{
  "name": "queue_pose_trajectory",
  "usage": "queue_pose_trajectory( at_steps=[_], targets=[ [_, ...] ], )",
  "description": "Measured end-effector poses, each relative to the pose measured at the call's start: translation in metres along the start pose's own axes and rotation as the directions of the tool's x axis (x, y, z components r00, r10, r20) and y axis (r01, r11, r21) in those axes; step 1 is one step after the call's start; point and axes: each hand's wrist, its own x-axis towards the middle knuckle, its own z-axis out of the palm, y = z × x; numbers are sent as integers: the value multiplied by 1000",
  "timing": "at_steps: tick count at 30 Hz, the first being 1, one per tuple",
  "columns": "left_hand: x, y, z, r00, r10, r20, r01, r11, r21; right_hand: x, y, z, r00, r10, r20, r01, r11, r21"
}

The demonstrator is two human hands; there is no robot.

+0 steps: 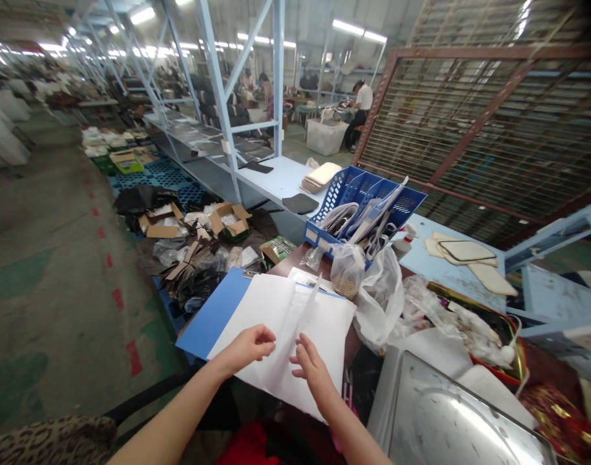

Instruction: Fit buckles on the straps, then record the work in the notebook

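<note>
An open blue clipboard folder (205, 316) lies on the brown desk, with white sheets of paper (263, 300) spread over it. One sheet (309, 310) stands half raised along the middle, its page slightly blurred. My left hand (249, 349) hovers over the left-hand sheet, fingers loosely bent, nothing in them. On the other side of the raised sheet is my right hand (311, 367), its fingers spread and empty, close to the paper; whether it touches the sheet I cannot tell. More printed paper (319, 282) shows behind the raised page.
Behind the papers stands a blue file rack (319, 236) full of papers and scissors. Plastic bags (382, 290), a spray bottle (405, 242) and a metal scale (450, 413) crowd the right. Opened cardboard boxes (230, 219) and scraps lie left. A person (360, 106) sits far behind.
</note>
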Motion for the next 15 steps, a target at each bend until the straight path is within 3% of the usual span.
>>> queue_pose_trajectory(
  at_steps=[2,6,15],
  targets=[
    [-2,-3,25,998,65,17,-66,995,69,-3,-10,2,998,63,7,-64,994,88],
    [-8,-10,61,994,108,24,-109,994,30,-8,-15,-1,996,81,-45,-74,986,150],
    [-11,-6,65,999,43,19,-41,996,-75,-12,1,-7,990,124,68,-141,909,392]
  ],
)
